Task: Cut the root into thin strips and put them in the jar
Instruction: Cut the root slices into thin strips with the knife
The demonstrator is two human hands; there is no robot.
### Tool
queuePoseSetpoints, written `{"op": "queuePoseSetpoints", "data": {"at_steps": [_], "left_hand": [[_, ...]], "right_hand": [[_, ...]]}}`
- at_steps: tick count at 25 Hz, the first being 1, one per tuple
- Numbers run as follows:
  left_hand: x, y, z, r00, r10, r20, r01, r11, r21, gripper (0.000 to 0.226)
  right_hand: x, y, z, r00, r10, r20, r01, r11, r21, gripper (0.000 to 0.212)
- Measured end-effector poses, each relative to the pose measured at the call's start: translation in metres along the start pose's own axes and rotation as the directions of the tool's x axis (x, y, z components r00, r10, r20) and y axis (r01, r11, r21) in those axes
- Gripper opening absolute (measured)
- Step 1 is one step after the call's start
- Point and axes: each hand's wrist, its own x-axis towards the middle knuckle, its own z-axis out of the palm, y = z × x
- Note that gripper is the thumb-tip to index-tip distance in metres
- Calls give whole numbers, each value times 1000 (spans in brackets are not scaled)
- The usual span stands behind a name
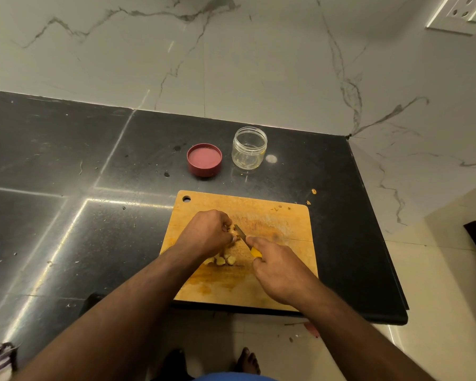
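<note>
Both forearms are reaching over a wooden cutting board (272, 215). Right hand (279, 268) is gripping a yellow-handled knife (242, 234), blade pointing up-left. Left hand (208, 233) is curling around the root (232, 231), mostly hidden, axis unclear. Cut pieces (224, 260) are lying just beneath. Beyond, a clear jar (249, 148) is standing open beside its red lid (204, 160), contents unclear.

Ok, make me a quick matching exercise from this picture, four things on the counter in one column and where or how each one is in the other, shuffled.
Things:
1. jar
2. lid
3. knife
4. cut pieces

States:
A. held in the right hand
B. lying near the board's front, by the left hand
C. open, upright, behind the board
D. rim up, left of the jar

Pairs: 1-C, 2-D, 3-A, 4-B
</note>
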Motion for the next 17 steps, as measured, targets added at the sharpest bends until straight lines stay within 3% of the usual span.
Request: {"op": "queuePoseSetpoints", "data": {"at_steps": [11, 14, 17], "left_hand": [[1, 1, 0, 1000, -19, 14, 20, 1000, -10, 45], [0, -2, 1, 1000, -21, 17, 22, 1000, -20, 45], [1, -3, 2, 999, -24, 31, 25, 999, -32, 46]], "right_hand": [[-22, 2, -5, 1000, -24, 9, 26, 979, -200, 55], [-27, 5, -2, 998, -43, -47, 29, 962, -273, 59], [-29, 15, -11, 986, -36, -165, 3, 980, -200, 56]]}}
